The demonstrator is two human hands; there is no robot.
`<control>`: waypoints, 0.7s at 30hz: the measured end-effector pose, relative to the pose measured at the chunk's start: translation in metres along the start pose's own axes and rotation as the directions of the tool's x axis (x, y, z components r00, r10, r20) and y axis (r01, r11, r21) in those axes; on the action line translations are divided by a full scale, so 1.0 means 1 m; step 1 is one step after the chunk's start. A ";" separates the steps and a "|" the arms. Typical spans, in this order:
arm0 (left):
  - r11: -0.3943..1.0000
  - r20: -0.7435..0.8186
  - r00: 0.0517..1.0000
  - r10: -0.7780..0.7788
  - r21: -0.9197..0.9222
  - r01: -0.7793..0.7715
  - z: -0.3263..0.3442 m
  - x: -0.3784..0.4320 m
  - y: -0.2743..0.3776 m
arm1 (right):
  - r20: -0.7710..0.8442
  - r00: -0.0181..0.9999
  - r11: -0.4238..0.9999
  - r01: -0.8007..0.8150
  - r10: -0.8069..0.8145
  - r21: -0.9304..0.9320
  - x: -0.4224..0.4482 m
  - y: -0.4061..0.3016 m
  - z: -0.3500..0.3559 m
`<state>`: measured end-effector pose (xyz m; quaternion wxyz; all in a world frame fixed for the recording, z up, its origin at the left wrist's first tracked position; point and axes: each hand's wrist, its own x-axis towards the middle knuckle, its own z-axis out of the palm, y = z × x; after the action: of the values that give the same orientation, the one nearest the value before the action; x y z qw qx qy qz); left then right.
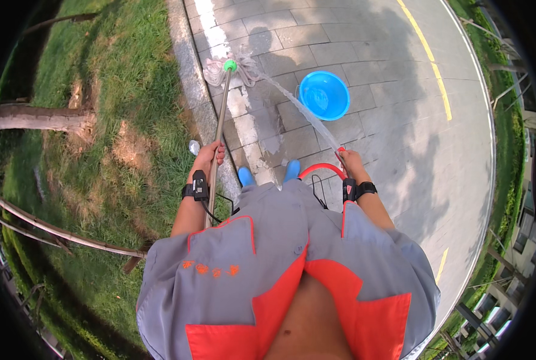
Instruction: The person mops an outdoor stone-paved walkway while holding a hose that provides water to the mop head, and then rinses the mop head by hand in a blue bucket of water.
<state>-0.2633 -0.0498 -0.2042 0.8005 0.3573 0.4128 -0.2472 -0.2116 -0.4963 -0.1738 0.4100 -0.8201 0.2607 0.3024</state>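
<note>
My left hand is wrapped around the metal handle of a string mop. The pale mop head, joined by a green socket, lies spread on the paving over a white painted line. In my right hand is the end of a red hose. A stream of water shoots from it, forward and left, to the right side of the mop head. Beyond that hand stands a blue plastic basin with some water in its bottom; the stream passes by its left side.
A stone kerb divides the paving from grass on the left. A tree trunk and wooden poles are there. Wet paving lies before my blue boots. A yellow line runs along the road.
</note>
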 end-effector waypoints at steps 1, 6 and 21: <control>0.997 0.021 1.000 0.023 -0.072 -0.022 0.007 -0.008 0.005 | 0.003 1.000 1.000 -0.002 0.002 0.012 0.001 -0.002 0.000; 0.964 0.196 0.978 0.072 -0.265 -0.018 0.012 -0.049 0.000 | 0.029 1.000 0.999 -0.014 0.013 0.042 0.004 -0.020 0.008; 0.872 -0.170 0.963 -0.210 0.413 0.263 -0.092 -0.094 -0.102 | 0.149 0.977 0.956 0.183 -0.151 -0.231 0.020 -0.019 0.041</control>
<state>-0.4290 -0.0322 -0.2003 0.6390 0.4864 0.4355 -0.4068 -0.1962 -0.4553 -0.1982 0.3466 -0.8618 0.1244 0.3488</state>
